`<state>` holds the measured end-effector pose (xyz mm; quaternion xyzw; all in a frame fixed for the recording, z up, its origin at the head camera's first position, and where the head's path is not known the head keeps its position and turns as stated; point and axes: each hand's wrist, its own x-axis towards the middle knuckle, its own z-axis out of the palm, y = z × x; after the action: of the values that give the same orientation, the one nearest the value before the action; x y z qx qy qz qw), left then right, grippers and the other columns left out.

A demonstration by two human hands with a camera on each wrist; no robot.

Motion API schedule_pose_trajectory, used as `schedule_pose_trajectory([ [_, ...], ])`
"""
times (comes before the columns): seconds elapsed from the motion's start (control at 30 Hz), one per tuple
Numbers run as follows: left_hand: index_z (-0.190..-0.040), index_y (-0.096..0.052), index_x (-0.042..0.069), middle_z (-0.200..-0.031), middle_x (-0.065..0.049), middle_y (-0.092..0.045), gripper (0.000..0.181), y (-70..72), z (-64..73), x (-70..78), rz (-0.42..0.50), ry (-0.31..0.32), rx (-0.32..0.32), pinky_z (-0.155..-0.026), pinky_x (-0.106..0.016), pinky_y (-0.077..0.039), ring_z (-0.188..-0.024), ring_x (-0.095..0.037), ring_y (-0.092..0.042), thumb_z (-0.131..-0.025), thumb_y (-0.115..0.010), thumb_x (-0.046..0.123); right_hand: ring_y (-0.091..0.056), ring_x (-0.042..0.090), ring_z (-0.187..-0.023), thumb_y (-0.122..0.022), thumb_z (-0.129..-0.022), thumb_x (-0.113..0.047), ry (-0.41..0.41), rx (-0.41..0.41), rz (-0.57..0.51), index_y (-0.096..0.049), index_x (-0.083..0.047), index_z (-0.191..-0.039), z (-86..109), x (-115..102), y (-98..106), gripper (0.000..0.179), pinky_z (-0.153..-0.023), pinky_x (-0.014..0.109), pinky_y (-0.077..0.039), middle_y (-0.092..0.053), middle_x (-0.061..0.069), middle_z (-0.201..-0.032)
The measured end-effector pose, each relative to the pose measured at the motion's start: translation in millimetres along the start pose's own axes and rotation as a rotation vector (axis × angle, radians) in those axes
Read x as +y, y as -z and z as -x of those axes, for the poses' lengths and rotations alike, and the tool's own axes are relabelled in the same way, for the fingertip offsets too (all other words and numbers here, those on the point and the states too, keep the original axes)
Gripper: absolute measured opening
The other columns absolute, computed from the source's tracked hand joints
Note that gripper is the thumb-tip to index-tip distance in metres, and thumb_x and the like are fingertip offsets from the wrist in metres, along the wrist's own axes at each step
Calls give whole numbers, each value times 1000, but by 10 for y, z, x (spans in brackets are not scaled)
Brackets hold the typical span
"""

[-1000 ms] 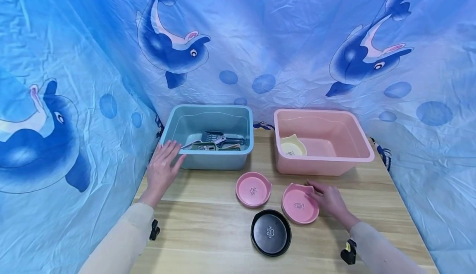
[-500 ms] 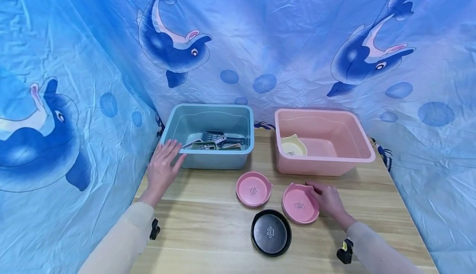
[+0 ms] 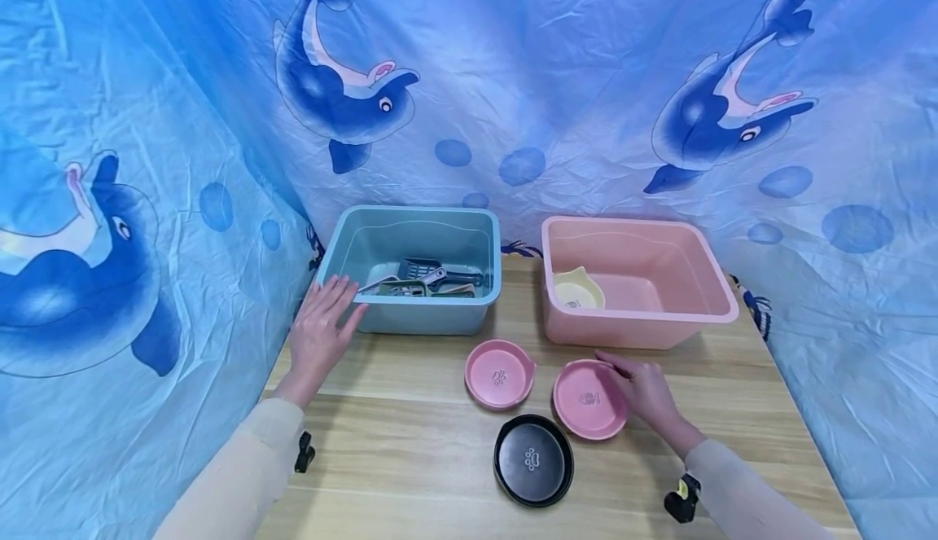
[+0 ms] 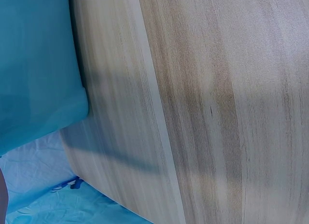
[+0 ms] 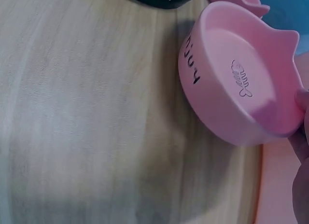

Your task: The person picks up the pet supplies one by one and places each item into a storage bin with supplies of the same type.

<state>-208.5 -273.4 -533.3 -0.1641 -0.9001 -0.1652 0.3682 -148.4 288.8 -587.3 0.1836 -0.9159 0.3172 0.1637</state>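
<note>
My right hand (image 3: 648, 392) pinches the rim of a pink cat-eared bowl (image 3: 584, 415) with a fish print inside. In the right wrist view that bowl (image 5: 217, 96) leans to one side above the wood, with a shadow under it and dark lettering on its wall. Only part of the thumb and fingers shows at the right edge there. My left hand (image 3: 320, 330) rests with extended fingers on the near left corner of a blue bin (image 3: 418, 316). From the left wrist, the bin's wall (image 4: 41, 64) and the tabletop fill most of the view.
A second pink bowl (image 3: 499, 375) with a paw print and a black bowl (image 3: 532, 463) sit on the table beside the held one. Behind stands a pink bin (image 3: 623, 330) containing a pale yellow bowl (image 3: 579, 286). Several litter scoops (image 3: 421, 267) lie inside the blue bin.
The pink fish-print bowl in my right hand has tipped and shifted slightly left and away from me. My left hand stays on the blue bin.
</note>
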Motion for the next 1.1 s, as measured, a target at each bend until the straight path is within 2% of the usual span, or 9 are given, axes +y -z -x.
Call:
schedule_pose_trajectory([
  [0.17,-134,-74,6,-135,-19,-72,52,-9,-2,2,-7,-8,25,-117,-61,-46,-128,-42,-68,-86,-86,24,-81,34,-85,-85,-79,14,134,50,42,-80,-3,-118,-65,-82,108,42,-69,41,-66,-81,15,-106],
  [0.4,-133,-74,5,-134,-19,-72,51,-8,2,-2,-8,-17,21,-117,-62,-46,-127,-42,-68,-86,-85,24,-80,35,-84,-88,-72,12,268,105,118,-82,-4,-113,-178,-221,371,45,-68,50,-64,-82,13,-102],
  [0.7,-131,-75,4,-133,-20,-72,51,4,6,5,7,-25,42,-115,-64,-47,-125,-44,-68,-86,-86,24,-78,40,-90,-89,-69,14,317,104,125,-82,-8,-115,-430,-468,892,51,-71,57,-64,-81,14,-102],
  [0.77,-131,-75,5,-133,-19,-72,51,5,7,0,4,-24,44,-115,-63,-47,-125,-43,-69,-85,-87,23,-77,36,-87,-88,-68,15,330,100,125,-83,-8,-115,-530,-541,1033,53,-70,49,-65,-81,14,-103],
  [0.83,-131,-75,5,-132,-19,-73,51,8,9,-5,4,-25,46,-115,-63,-48,-125,-43,-69,-84,-87,22,-78,34,-87,-87,-68,17,344,90,112,-83,-7,-115,-642,-607,1175,53,-75,32,-66,-81,14,-104],
  [0.9,-131,-75,5,-132,-19,-73,51,12,11,-8,2,-26,47,-115,-63,-48,-125,-43,-69,-84,-87,22,-77,32,-89,-86,-70,16,333,95,99,-83,-7,-114,-766,-665,1320,49,-85,16,-58,-81,13,-106],
  [0.93,-131,-75,5,-132,-19,-73,51,13,13,-10,2,-28,48,-115,-63,-48,-125,-43,-69,-84,-87,22,-78,31,-86,-86,-71,15,337,102,105,-83,-7,-114,-832,-689,1388,48,-84,11,-56,-82,13,-105],
  [1.0,-131,-75,5,-133,-19,-72,50,15,16,-12,0,-33,47,-115,-63,-48,-125,-43,-69,-86,-86,23,-78,32,-81,-87,-73,12,346,111,112,-83,-7,-113,-970,-720,1514,45,-79,9,-55,-82,13,-103],
  [1.1,-132,-75,5,-134,-19,-72,48,9,27,-16,-4,-39,46,-116,-62,-48,-126,-42,-69,-89,-83,27,-70,25,-59,-86,-74,11,398,115,139,-83,-6,-112,-1180,-715,1650,42,-55,15,-53,-81,16,-99],
])
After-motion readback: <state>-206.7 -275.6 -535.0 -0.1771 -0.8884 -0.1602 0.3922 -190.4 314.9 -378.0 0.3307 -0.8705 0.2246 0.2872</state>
